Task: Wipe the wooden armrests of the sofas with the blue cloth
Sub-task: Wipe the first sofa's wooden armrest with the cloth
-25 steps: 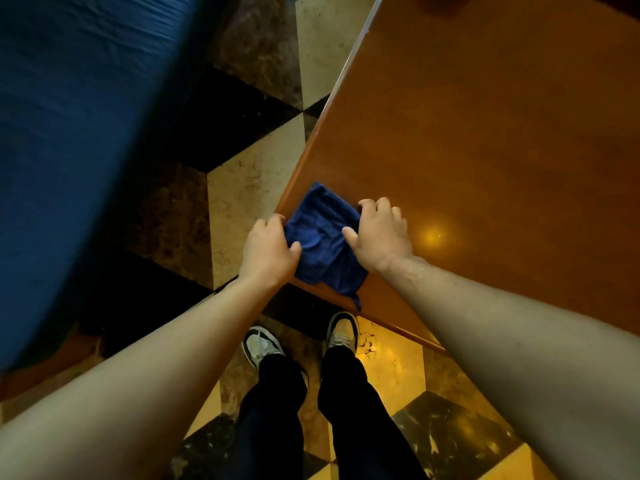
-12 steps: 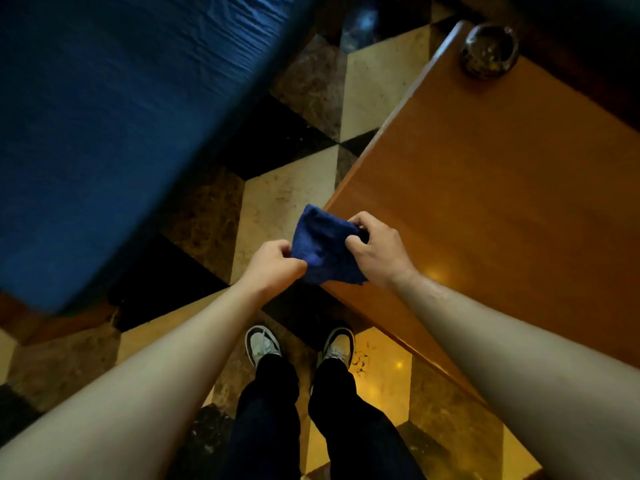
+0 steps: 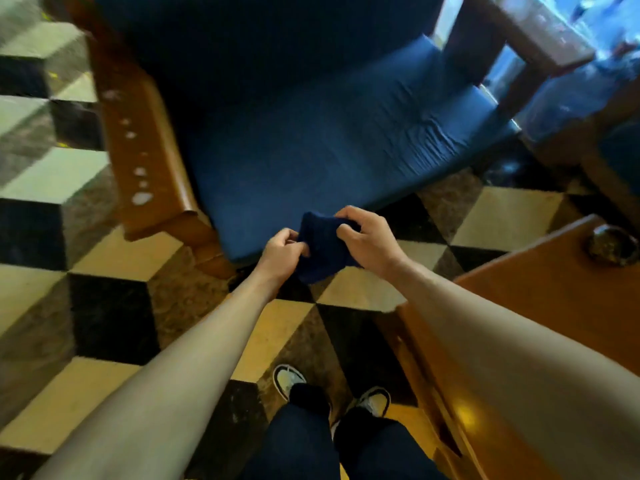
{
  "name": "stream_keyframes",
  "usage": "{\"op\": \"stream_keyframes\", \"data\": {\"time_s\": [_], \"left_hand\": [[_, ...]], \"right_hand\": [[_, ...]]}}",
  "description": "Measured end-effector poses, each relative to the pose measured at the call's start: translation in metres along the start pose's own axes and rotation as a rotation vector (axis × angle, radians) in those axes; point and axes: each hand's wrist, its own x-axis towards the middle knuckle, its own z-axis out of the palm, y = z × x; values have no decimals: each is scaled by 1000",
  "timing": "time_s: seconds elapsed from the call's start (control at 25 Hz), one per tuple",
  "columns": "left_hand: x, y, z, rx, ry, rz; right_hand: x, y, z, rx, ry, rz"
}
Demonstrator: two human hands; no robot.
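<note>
Both hands hold the dark blue cloth (image 3: 322, 251) bunched in the air, just in front of the blue sofa seat (image 3: 311, 150). My left hand (image 3: 282, 252) pinches its left side and my right hand (image 3: 367, 237) grips its right side. The sofa's left wooden armrest (image 3: 142, 161) runs along the cushion's left and carries several pale spots. Its right wooden armrest (image 3: 523, 32) shows at the top right, blurred.
An orange-brown wooden table (image 3: 554, 306) stands at my right with a round dark ashtray (image 3: 613, 245) near its far corner. A second blue seat (image 3: 581, 95) lies beyond the right armrest. The floor (image 3: 104, 306) is chequered tile. My two shoes (image 3: 287, 379) stand below.
The cloth has come off the table corner and is now held in the air. My view has swung left and up from the table to the sofa, bringing both armrests into sight.
</note>
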Motion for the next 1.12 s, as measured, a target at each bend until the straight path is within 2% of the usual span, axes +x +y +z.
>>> {"op": "stream_keyframes", "data": {"time_s": [0.2, 0.28, 0.36, 0.48, 0.68, 0.84, 0.92, 1.12], "left_hand": [[-22, 16, -123, -303, 163, -38], [-28, 12, -173, -476, 141, -132], [-30, 5, -215, -534, 107, -189], [-19, -9, -263, -453, 157, -168], [37, -21, -301, -390, 235, -201], [96, -23, -309, -285, 302, -209], [132, -26, -310, -236, 363, -241], [197, -37, -309, 69, 414, -253]], "right_hand": [[50, -94, 71, -133, -213, -151], [68, -124, 108, -169, -281, -188], [84, -141, 143, -188, -341, -199], [111, -153, 192, -232, -419, -182], [175, -140, 247, -249, -475, -113], [237, -113, 282, -205, -453, -29], [270, -96, 301, -172, -454, 73], [319, -58, 335, -96, -371, 247]]}}
